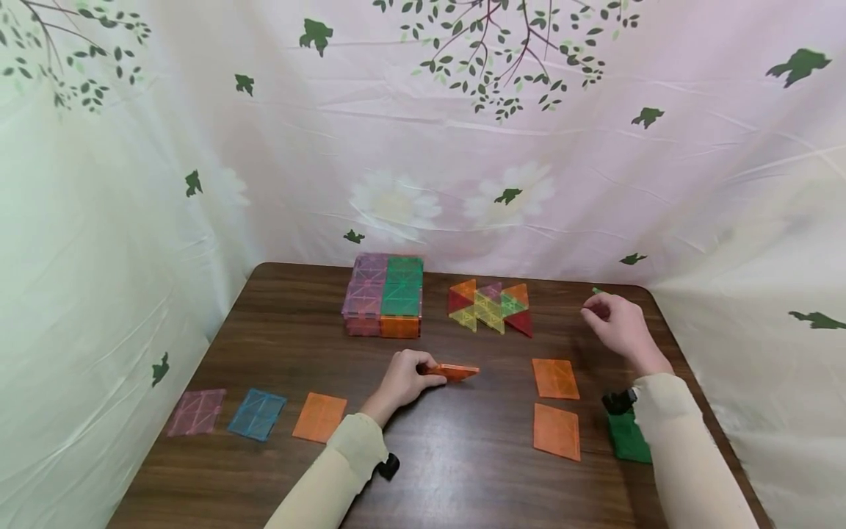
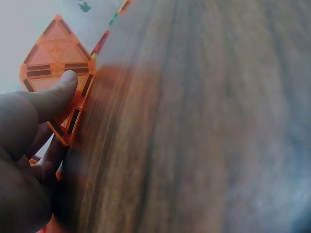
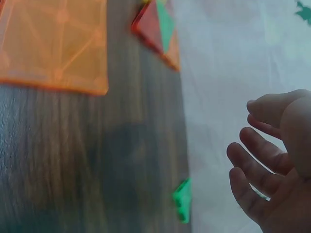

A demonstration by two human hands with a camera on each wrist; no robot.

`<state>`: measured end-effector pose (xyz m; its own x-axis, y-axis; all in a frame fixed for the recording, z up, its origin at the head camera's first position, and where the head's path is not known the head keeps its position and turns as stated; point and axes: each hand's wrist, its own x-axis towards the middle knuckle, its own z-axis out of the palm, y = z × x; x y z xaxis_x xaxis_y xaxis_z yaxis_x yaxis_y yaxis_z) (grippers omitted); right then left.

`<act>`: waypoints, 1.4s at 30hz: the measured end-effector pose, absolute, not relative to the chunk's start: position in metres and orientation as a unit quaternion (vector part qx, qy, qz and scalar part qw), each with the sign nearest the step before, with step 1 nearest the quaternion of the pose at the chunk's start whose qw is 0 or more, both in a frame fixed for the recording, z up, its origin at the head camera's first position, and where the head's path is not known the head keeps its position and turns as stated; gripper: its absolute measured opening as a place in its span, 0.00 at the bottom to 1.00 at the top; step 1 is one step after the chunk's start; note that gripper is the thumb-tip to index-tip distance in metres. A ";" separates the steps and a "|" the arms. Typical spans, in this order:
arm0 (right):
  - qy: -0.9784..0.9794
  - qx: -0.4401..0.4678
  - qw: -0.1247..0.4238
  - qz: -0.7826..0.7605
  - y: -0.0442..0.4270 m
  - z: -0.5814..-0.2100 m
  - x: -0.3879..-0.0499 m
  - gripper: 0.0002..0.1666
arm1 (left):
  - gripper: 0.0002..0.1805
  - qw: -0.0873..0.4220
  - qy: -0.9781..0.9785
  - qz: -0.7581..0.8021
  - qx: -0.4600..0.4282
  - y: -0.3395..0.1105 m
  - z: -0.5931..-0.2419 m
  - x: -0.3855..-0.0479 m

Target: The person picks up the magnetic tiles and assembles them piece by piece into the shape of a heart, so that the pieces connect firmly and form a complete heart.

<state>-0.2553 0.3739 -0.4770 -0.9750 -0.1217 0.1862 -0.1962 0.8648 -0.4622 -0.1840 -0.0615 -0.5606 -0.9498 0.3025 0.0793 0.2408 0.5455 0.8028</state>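
1. The person's left grip (image 1: 411,375) is narrow, pinching an orange diamond (image 2: 58,80) made of two triangles edge to edge, with the thumb on its face; it is near the middle of the counter (image 1: 456,470). Whether its lower edge touches the wood, I cannot tell.
2. The right grip (image 1: 617,323) is fairly wide, with loosely curved fingers and nothing visibly held, above the far right corner.
3. A small green piece (image 3: 182,200) lies at the counter's far edge, near the right grip but apart from it.
4. Beyond the left grip stands a box-like block (image 1: 383,290), purple and green on top, with orange on part of its front.
5. Right of that block lies a cluster of triangles (image 1: 490,307) in orange, red, yellow, green and purple.
6. On the left lie, from left to right, a purple square (image 1: 197,412), a blue square (image 1: 257,414) and an orange square (image 1: 320,416), spaced apart.
7. On the right, two orange squares (image 1: 555,378) lie one nearer than the other; a green square (image 1: 629,438) is partly hidden by the right sleeve (image 1: 681,433).
8. Behind hangs a pale curtain (image 1: 423,147) printed with leafy branches, daisies and green birds.
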 end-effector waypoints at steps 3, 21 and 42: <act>-0.964 0.079 0.064 0.245 0.380 -0.486 -0.262 0.11 | 0.05 0.035 0.879 0.451 0.152 -0.062 -0.561 -0.183; -0.984 0.000 -0.064 0.168 0.436 -0.535 -0.284 0.35 | 0.06 0.043 0.877 0.455 0.149 -0.060 -0.561 -0.182; -0.977 0.063 -0.093 0.179 0.419 -0.510 -0.287 0.21 | 0.06 0.031 0.875 0.460 0.150 -0.061 -0.562 -0.183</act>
<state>-0.2868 0.4186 -0.5098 -0.9747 -0.1571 -0.1591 -0.0905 0.9278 -0.3620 -0.1828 -0.0610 -0.5617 -0.9529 0.2917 0.0832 0.2340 0.5323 0.8136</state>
